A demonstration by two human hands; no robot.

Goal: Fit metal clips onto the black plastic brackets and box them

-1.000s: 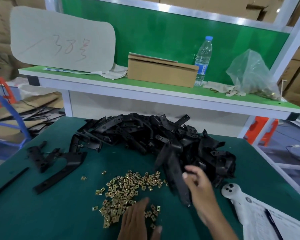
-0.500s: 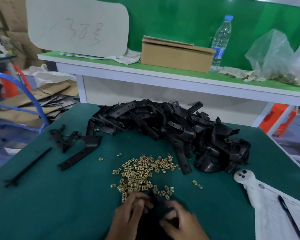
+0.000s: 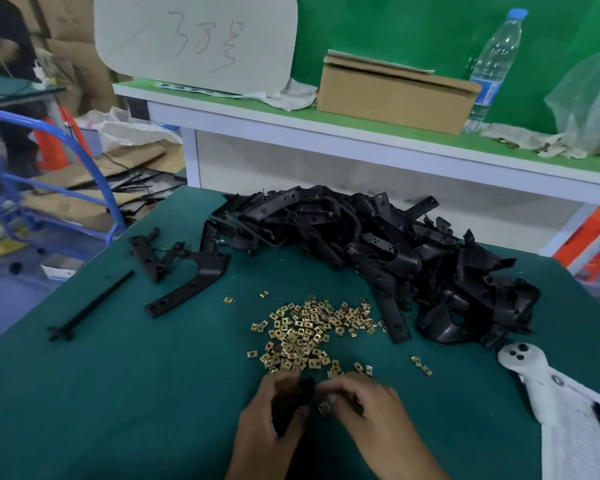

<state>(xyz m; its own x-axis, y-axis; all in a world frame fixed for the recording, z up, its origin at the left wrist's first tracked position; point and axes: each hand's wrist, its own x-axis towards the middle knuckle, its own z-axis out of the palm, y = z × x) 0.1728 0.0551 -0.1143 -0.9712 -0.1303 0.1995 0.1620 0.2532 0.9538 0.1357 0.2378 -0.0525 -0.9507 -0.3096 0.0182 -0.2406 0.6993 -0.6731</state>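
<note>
Black bracket [image 3: 291, 407] at 6 o'clock on the green table [image 3: 118, 393], gripped by left hand [image 3: 271, 431], fingers curled round it; right hand [image 3: 371, 417] pinches a brass clip [image 3: 324, 407] against the bracket's end, motion-blurred; loose clips [image 3: 309, 330] heaped just at 12 o'clock of the hands; bracket pile [image 3: 378, 251] beyond, toward 1 o'clock; cardboard box [image 3: 395, 91] on the shelf, far 12 o'clock.

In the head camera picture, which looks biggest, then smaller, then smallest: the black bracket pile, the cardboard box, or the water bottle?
1. black bracket pile
2. cardboard box
3. water bottle

The box and bottle sit farther back, so they look smaller than they are.
</note>
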